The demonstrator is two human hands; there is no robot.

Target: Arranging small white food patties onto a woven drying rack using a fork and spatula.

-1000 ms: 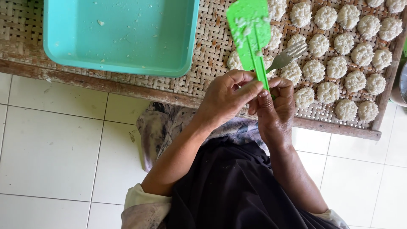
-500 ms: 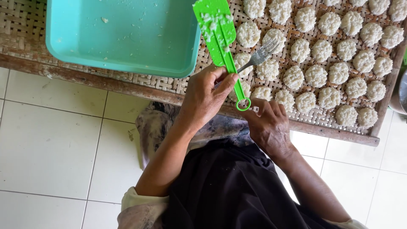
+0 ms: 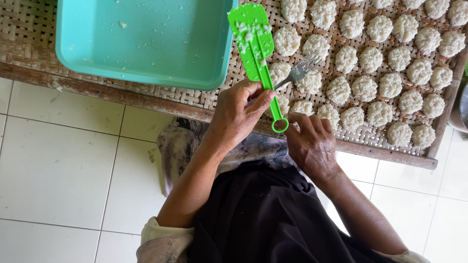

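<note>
Our left hand (image 3: 234, 119) now grips green spatula (image 3: 257, 48) and fork (image 3: 297, 73) alone; right hand (image 3: 312, 143) has released spatula, fingers curled, seemingly empty, beside rice cakes (image 3: 363, 87).

Packages, labels, signs, screens: none in view; nothing wrapped, tagged, posted or lit shows anywhere on the woven tray or the tiled floor
</note>
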